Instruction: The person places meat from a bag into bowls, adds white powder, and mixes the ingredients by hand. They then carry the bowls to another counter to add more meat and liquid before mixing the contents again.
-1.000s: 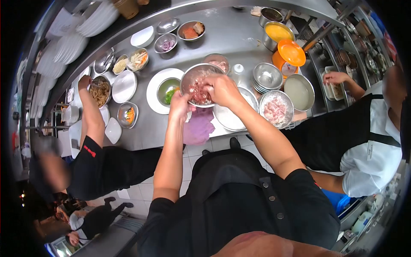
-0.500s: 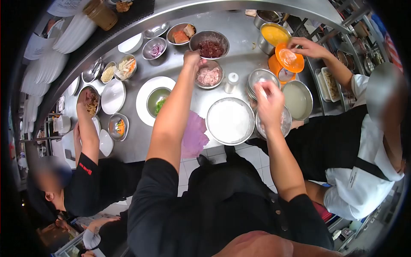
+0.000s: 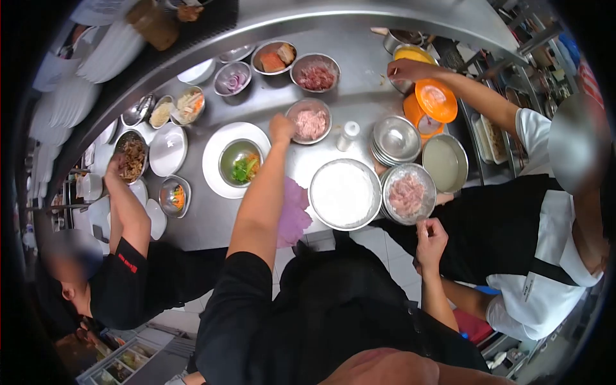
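My left hand (image 3: 282, 129) is closed at the left rim of a steel bowl of pale pink meat (image 3: 310, 124). My right hand (image 3: 431, 239) has its fingers pinched together, just below a stacked steel bowl of sliced pink meat (image 3: 408, 196); anything between the fingertips is too small to tell. Left of that stack is a large round pan of white powder (image 3: 344, 194). Behind the pan stands a white-capped bottle (image 3: 348, 135). Under my left forearm, a bowl of green and orange vegetables (image 3: 242, 168) sits on a white plate (image 3: 212, 176).
Bowls of red meat (image 3: 316, 74), salmon-coloured pieces (image 3: 273, 61) and sliced onion (image 3: 232, 80) line the back. Nested bowls (image 3: 396, 138), a pot of cloudy liquid (image 3: 444, 163) and an orange container (image 3: 436, 101) stand right. Co-workers reach in from both sides; a steel shelf (image 3: 308, 25) spans the back.
My left hand has come nearer, from beside the red meat bowl to the pink meat bowl's rim. My right hand has dropped from above the stacked meat bowl. The right co-worker's hand has left the orange lid.
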`<action>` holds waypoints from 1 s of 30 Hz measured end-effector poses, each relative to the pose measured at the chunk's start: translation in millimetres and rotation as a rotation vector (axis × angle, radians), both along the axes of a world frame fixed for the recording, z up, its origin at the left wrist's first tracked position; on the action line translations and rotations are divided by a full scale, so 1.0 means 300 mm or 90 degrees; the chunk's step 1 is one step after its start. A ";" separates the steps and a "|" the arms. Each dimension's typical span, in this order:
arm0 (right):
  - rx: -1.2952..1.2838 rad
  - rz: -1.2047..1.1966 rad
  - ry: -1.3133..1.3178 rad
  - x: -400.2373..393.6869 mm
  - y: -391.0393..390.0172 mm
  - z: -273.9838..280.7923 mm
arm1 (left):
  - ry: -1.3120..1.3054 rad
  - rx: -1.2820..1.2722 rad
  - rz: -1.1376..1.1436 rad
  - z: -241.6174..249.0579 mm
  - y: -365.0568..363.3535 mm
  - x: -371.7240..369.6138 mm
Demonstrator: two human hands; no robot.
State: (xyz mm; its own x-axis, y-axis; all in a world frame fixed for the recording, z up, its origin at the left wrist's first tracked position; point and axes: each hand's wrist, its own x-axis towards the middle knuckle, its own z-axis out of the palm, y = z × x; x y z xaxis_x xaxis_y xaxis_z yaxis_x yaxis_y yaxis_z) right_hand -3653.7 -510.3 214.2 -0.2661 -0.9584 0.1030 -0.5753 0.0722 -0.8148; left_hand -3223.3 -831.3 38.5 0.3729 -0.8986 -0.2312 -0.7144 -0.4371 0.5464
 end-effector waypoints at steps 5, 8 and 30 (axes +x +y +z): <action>-0.031 -0.013 0.032 -0.009 -0.009 -0.023 | 0.012 -0.169 0.164 0.205 0.115 0.017; -0.060 -0.067 0.104 -0.049 -0.013 -0.071 | 0.029 -0.352 0.135 0.645 0.310 -0.051; 0.076 -0.191 0.151 -0.162 -0.107 -0.149 | 0.210 -0.384 -0.078 1.223 0.691 -0.272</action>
State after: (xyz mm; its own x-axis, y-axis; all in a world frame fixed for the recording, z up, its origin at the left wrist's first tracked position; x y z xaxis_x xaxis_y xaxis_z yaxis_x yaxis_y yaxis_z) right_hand -3702.2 -542.4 169.6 -0.5181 -0.8509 0.0875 -0.6855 0.3518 -0.6375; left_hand -3304.8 -624.0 405.4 0.2572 -0.9369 0.2368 -0.4938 0.0832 0.8656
